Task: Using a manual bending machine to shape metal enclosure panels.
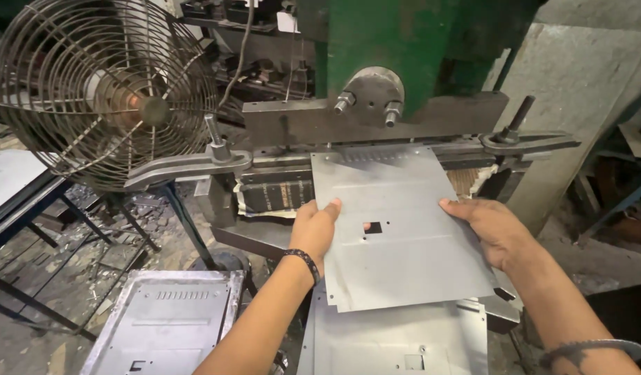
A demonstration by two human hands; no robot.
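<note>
A flat grey metal sheet point(397, 222) with a small square cutout near its middle lies tilted, its far edge under the dark die of a green press machine point(376, 42). My left hand point(315, 228) grips the sheet's left edge, thumb on top. My right hand point(492, 229) holds the right edge the same way. A row of narrow slots shows along the sheet's far edge near the die. Below it rests a stack of similar metal sheets point(397, 340).
A rusty wire-caged fan point(102, 90) stands at the left. A formed metal panel point(164, 323) with raised edges and slots lies at the lower left. Dark metal frames point(29, 208) and scrap litter the floor on the left. A concrete block point(577, 90) rises at the right.
</note>
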